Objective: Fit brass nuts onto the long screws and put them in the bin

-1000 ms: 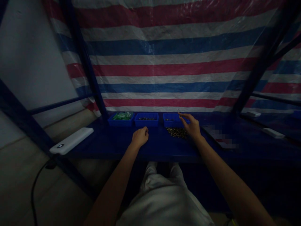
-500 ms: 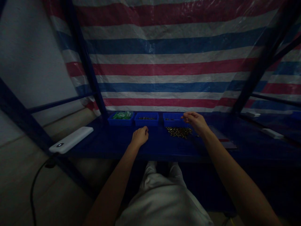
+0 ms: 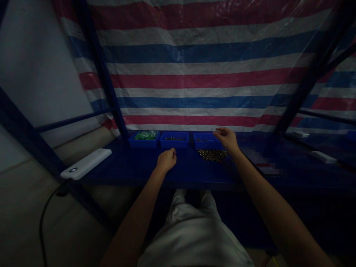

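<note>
My right hand (image 3: 226, 140) is over the front right corner of the right blue bin (image 3: 204, 144), its thumb and fingers apart with nothing visible between them. A few small thin pieces lie inside that bin. Just in front of it spreads a pile of small brassy metal parts (image 3: 213, 155), partly beside my right wrist. My left hand (image 3: 167, 160) rests at the blue table (image 3: 183, 172) with its fingers curled closed. Whatever it may hold is hidden. It is nearest to the middle blue bin (image 3: 174, 144), which contains small dark metal pieces.
A left blue bin (image 3: 143, 144) holds green-and-white packets (image 3: 146, 135). At the table's left end lies a white power bank (image 3: 86, 164) with a black cable. A phone-like flat device (image 3: 260, 162) is beside my right forearm. Blue frame posts (image 3: 107, 81) and a striped sheet (image 3: 183, 81) stand behind.
My right hand has shifted slightly left and up, and its pinched fingers have parted. My left hand has stayed almost in place.
</note>
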The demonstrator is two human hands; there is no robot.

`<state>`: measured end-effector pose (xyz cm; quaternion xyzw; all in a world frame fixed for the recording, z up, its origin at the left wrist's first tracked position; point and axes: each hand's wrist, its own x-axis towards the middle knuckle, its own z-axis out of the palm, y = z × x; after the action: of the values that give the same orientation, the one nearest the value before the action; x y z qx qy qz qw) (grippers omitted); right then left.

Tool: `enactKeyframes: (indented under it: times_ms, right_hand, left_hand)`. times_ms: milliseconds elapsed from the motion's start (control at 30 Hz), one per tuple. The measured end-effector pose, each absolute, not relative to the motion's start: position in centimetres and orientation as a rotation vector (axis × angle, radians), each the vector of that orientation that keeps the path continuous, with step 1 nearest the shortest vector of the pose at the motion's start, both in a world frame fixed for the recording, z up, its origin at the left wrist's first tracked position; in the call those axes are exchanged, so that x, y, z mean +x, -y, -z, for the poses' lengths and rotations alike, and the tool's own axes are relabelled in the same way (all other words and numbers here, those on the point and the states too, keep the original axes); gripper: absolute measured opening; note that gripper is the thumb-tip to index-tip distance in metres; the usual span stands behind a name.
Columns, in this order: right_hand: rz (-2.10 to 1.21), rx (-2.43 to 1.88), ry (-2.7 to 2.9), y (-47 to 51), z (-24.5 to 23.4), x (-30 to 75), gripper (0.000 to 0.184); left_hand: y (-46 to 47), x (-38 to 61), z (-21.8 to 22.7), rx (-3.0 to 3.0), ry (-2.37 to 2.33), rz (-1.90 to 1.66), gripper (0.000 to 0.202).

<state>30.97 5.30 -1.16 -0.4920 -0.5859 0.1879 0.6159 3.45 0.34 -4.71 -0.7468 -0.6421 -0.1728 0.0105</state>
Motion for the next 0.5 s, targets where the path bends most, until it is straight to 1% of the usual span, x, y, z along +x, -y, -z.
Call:
enactKeyframes:
  times_ms: [100, 233, 300, 367, 433, 500]
  right_hand:
    - [-0.514, -1.212, 1.374, -6.1, 1.2, 31.7, 0.048]
    - [-0.428, -1.199, 1.397, -4.5, 1.3, 34.1, 0.044]
    - [-0.338, -1.226, 1.454, -2.9, 1.5, 35.4, 0.039]
    - [-0.27, -1.303, 1.608, -1.3, 2.0, 36.7, 0.03]
    - [-0.288, -1.367, 1.863, 0.1, 2.6, 37.9, 0.022]
    - [-0.29, -1.41, 2.058, 1.2, 3.3, 38.7, 0.019]
  left_hand:
    - [-0.3, 3.5, 4.6, -2.323, 2.024, 0.529, 0.023]
    - [-0.3, 3.5, 4.7, -2.325, 2.028, 0.528, 0.024]
    - [-0.4, 3.5, 4.8, -2.332, 2.016, 0.533, 0.023]
    - [-0.5, 3.4, 4.9, -2.336, 2.003, 0.538, 0.023]
    - [-0.5, 3.4, 5.0, -2.336, 1.995, 0.54, 0.023]
    - [-0.6, 3.4, 5.0, -2.328, 1.999, 0.537, 0.023]
